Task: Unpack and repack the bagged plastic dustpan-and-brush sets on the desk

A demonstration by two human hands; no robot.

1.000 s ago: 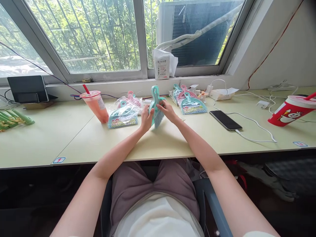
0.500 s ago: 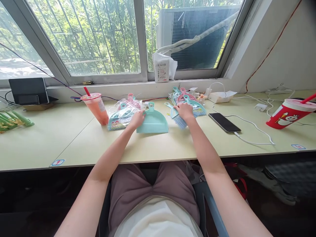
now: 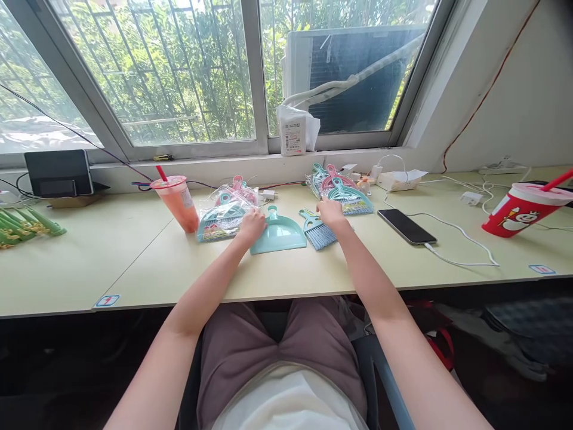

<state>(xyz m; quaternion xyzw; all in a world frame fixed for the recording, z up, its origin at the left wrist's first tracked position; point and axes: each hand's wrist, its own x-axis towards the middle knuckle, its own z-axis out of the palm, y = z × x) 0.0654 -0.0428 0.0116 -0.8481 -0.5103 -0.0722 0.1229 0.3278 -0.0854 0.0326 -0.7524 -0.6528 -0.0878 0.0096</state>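
A light teal dustpan lies on the table in front of me, its handle pointing away. My left hand is at its left edge, fingers curled and partly hidden. Right of it rests a small hand brush with blue-grey bristles, its teal handle towards the upper left. My right hand is closed at the brush's upper right side, with the fingertips out of sight. Beside my left hand are bagged dustpan-and-brush sets in teal and pink. More such sets are behind my right hand.
A pink drink cup stands at the left, near a black tablet and green stalks. At the right are a phone on a white cable and a red cup. A white packet stands on the sill.
The dustpan has tipped from a raised tilt to lying flatter. The brush has come down onto the table, its bristles now spread in plain view. My hands moved only slightly.
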